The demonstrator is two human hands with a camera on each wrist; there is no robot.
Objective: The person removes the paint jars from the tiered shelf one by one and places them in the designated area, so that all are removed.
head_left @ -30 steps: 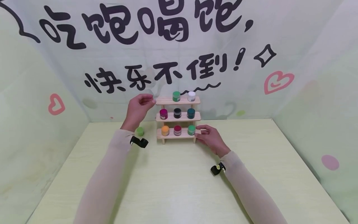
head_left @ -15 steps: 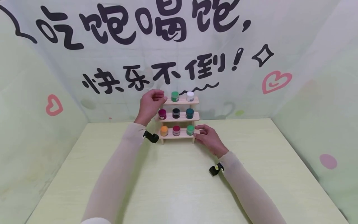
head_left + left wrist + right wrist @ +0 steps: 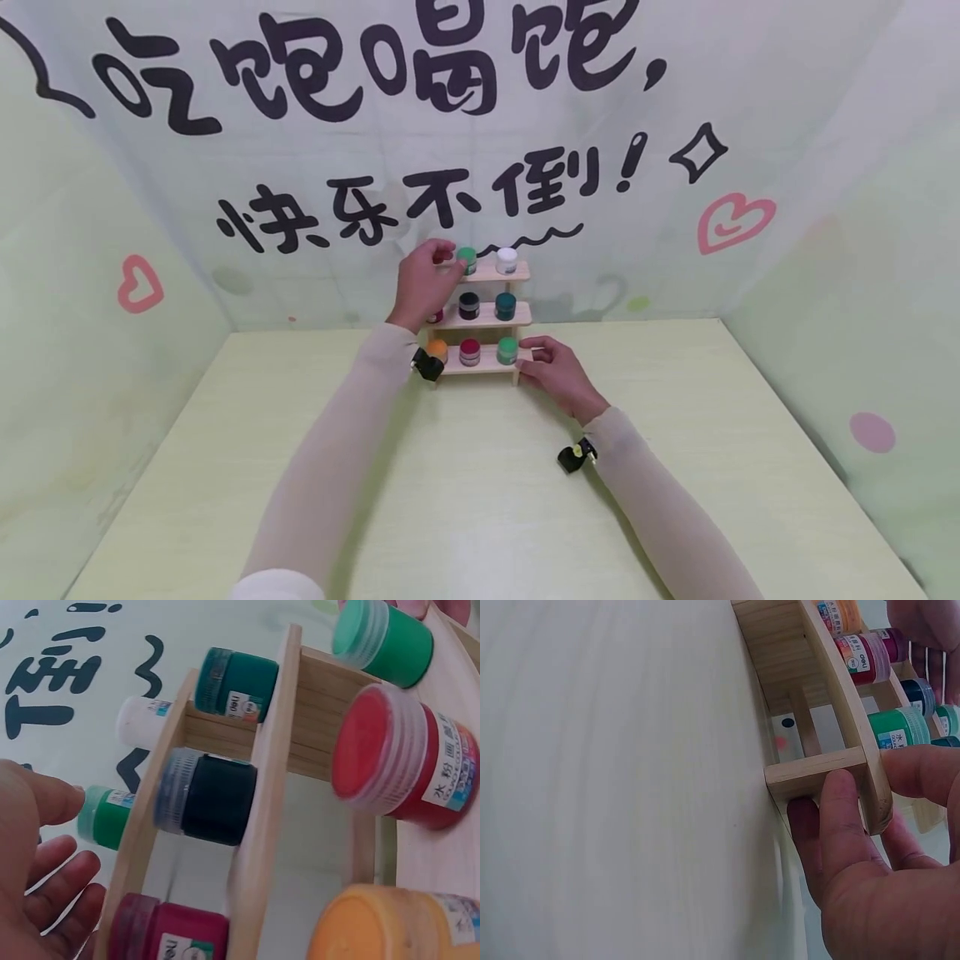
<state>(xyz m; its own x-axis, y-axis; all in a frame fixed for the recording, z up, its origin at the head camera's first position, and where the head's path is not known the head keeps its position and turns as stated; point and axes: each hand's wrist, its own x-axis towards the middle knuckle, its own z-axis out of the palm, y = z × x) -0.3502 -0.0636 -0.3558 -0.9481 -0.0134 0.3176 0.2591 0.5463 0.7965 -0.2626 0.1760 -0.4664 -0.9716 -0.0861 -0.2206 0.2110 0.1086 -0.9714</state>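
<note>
A three-tier wooden display rack point(image 3: 491, 315) carries small paint jars. On its top tier stand a green paint jar point(image 3: 467, 257) and a white one point(image 3: 507, 260). My left hand point(image 3: 427, 283) is at the top tier's left end, its thumb tip at the green jar's lid and its other fingers loosely bent, apart from the jar; whether the thumb touches is unclear. With its thumb on the bottom shelf and fingers against the leg, my right hand point(image 3: 885, 877) grips the rack's lower right end. A green jar point(image 3: 900, 727) stands beside that thumb.
Black point(image 3: 206, 796), teal point(image 3: 236, 684) and magenta point(image 3: 171, 930) jars fill the middle tier. Below them are orange point(image 3: 390, 926) and red point(image 3: 401, 757) jars. A printed cloth wall point(image 3: 315, 283) rises close behind the rack, and the pale table point(image 3: 465, 483) extends in front.
My left hand has moved right along the top tier to the green jar. Its arm now covers the light green jar seen earlier on the table. My right hand stays at the rack's end.
</note>
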